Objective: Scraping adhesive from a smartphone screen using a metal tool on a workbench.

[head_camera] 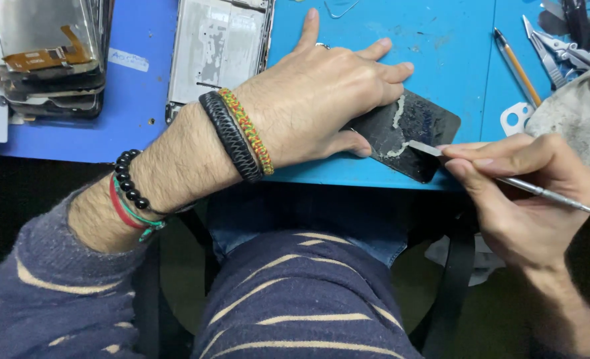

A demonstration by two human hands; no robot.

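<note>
My left hand [321, 100] lies flat on a black phone panel [423, 126] at the front edge of the blue mat [441, 53], pinning it down with fingers and thumb. Streaks of pale glue residue run across the panel. My right hand [521, 193] grips a thin metal scraper tool [548, 194] like a pen, and its flat blade tip touches the panel's near right edge by the residue. Bracelets sit on my left wrist.
A stack of phone screens [45, 56] stands at the back left, and a bare metal phone frame [218, 46] lies beside it. A pen [518, 63], tweezers and pliers [564, 46] lie at the back right, next to a grey cloth [578, 110].
</note>
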